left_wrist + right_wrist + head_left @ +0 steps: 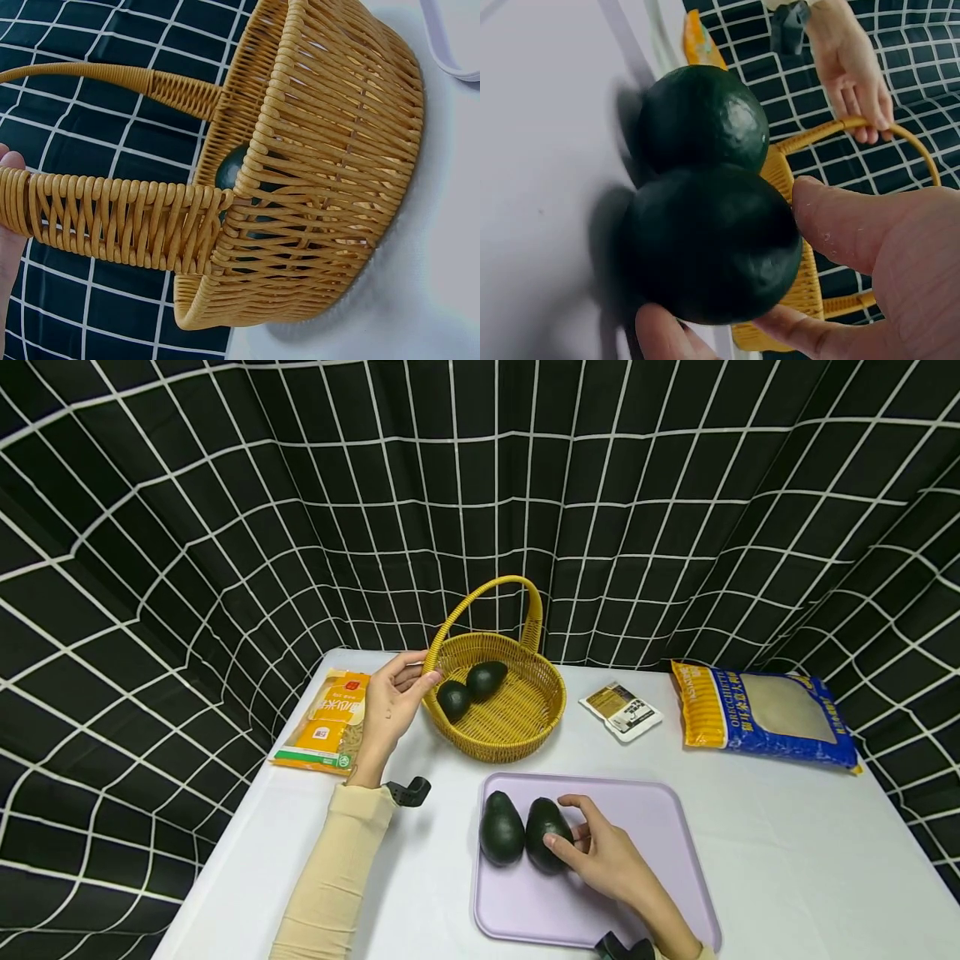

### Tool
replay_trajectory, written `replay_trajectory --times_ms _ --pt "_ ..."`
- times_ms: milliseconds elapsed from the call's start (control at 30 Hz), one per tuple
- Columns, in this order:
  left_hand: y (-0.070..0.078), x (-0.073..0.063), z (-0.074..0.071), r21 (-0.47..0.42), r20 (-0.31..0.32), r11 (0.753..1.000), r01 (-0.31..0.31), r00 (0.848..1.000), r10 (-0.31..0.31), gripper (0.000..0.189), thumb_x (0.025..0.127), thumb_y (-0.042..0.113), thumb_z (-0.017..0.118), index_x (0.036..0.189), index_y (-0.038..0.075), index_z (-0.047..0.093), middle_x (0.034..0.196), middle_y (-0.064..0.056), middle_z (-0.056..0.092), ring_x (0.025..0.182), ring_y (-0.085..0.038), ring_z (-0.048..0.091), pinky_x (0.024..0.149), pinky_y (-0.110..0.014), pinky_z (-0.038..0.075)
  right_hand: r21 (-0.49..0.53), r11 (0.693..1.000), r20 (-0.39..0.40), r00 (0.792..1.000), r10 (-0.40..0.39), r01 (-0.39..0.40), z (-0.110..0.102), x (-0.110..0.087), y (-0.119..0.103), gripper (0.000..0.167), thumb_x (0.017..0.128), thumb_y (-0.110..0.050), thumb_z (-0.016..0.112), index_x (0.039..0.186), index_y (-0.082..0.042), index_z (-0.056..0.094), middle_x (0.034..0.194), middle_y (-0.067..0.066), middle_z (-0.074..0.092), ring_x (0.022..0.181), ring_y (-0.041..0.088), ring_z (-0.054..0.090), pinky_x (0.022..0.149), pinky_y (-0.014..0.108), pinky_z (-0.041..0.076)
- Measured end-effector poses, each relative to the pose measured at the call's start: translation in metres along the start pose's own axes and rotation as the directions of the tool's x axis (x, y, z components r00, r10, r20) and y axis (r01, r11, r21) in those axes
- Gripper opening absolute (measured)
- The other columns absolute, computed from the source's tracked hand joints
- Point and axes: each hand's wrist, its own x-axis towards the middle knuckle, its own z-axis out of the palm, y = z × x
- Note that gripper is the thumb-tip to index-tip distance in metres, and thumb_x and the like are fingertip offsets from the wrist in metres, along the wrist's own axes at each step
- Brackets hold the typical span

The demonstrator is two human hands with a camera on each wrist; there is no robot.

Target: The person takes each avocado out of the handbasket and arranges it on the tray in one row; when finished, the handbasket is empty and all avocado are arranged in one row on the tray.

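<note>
My left hand (396,700) pinches the handle of a yellow wicker basket (501,747) near its left base; the handle (112,217) runs from the fingers to the rim in the left wrist view. Inside the basket lie two dark green avocados, one round end showing (453,700) and one behind it (487,679). On a lilac tray (600,910) two more avocados lie side by side. My right hand (603,852) grips the right one (546,835), thumb on one side and fingers around the other. The left avocado (501,829) lies right against it.
An orange bag of dry food (326,722) lies at the table's left. Behind the tray is a small flat brown-and-white packet (621,710). A blue and yellow orecchiette bag (765,714) lies at the right. Black grid-patterned cloth (637,510) hangs around the white table (817,860).
</note>
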Motion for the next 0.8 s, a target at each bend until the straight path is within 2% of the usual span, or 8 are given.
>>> replay_trajectory --times_ms 133,567,800 --pt "0.0003 -0.0003 0.0002 -0.001 -0.001 1.000 0.000 1.000 0.000 0.033 0.092 0.017 0.077 0.123 0.009 0.070 0.113 -0.021 0.074 0.096 -0.012 0.074 0.085 -0.022 0.060 0.002 1.000 -0.007 1.000 0.004 -0.004 -0.0005 -0.0011 -0.0011 0.054 0.088 -0.043 0.077 0.134 -0.023 0.056 0.090 0.002 0.067 0.076 0.011 0.060 0.066 0.030 0.050" --pt "-0.0002 -0.0004 0.0000 0.003 0.000 1.000 0.004 1.000 -0.004 0.034 0.091 0.019 0.077 0.123 0.009 0.070 0.115 -0.021 0.074 0.099 -0.016 0.074 0.086 -0.023 0.060 0.029 1.000 0.008 1.000 0.003 -0.004 -0.0024 -0.0007 0.0018 0.056 0.089 -0.042 0.076 0.136 -0.020 0.055 0.087 -0.001 0.069 0.070 0.009 0.062 0.063 0.026 0.049" --pt "-0.0006 0.0002 -0.0004 -0.002 0.006 1.000 -0.001 1.000 0.001 0.033 0.092 0.018 0.077 0.123 0.009 0.070 0.115 -0.021 0.073 0.098 -0.015 0.074 0.085 -0.023 0.060 0.053 0.999 0.012 1.000 -0.002 0.001 -0.0071 0.0003 0.0010 0.057 0.090 -0.040 0.075 0.138 -0.018 0.053 0.089 -0.001 0.072 0.069 0.010 0.065 0.061 0.025 0.050"
